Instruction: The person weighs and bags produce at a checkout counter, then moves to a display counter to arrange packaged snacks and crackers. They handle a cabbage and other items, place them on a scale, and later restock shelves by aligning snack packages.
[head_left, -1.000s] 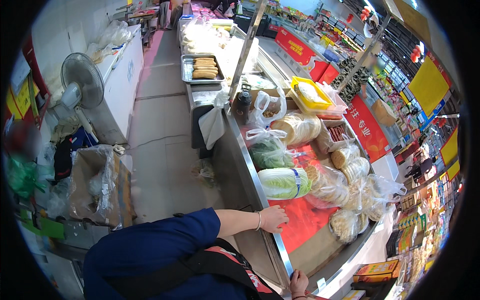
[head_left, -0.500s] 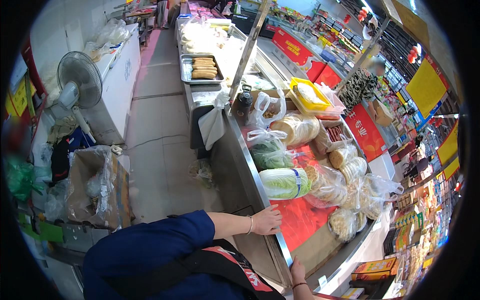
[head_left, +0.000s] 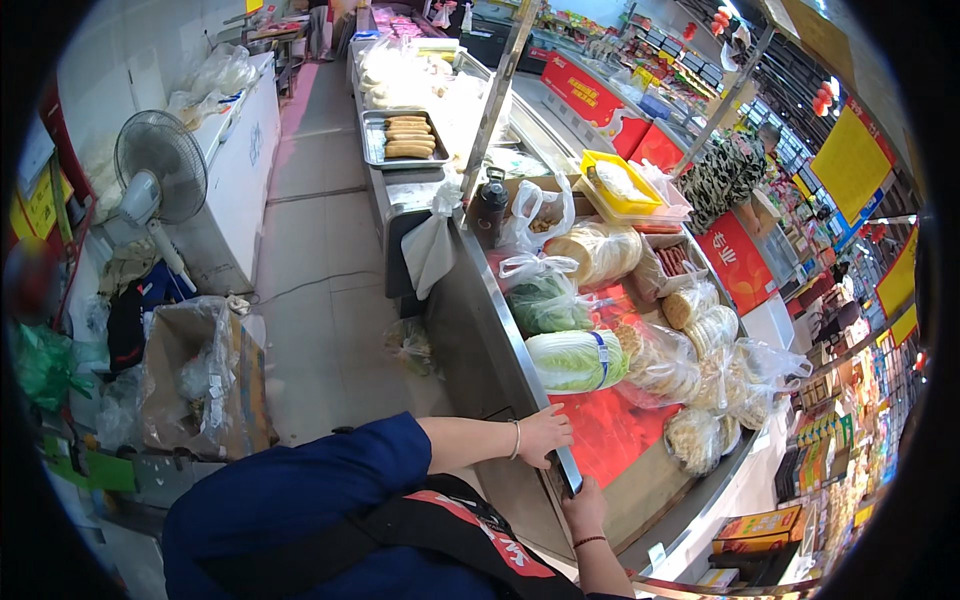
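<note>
My left hand (head_left: 545,436), with a pale bracelet at the wrist, rests on the metal edge (head_left: 530,385) of the display counter, fingers spread and holding nothing loose. Just nearer, my right hand (head_left: 584,510) wraps round the same edge; a small dark spot shows at its fingertips, too small to name. A napa cabbage (head_left: 572,361) with a purple band lies beyond my left hand on the red sheet (head_left: 612,435). Behind it sits a bag of green vegetables (head_left: 548,302). To the right are bagged flatbreads (head_left: 660,365) and more bagged rounds (head_left: 697,440).
A black bottle (head_left: 489,205), a yellow basket (head_left: 622,185) and a box of sausages (head_left: 672,262) stand farther along the counter. Left are a tray of long rolls (head_left: 408,137), a fan (head_left: 160,165), a chest freezer (head_left: 235,170) and an open cardboard box (head_left: 245,385). A person in camouflage (head_left: 722,172) stands beyond.
My right hand has moved up and forward along the counter edge, close to my left hand. The left hand has shifted slightly right. The view has shifted a little.
</note>
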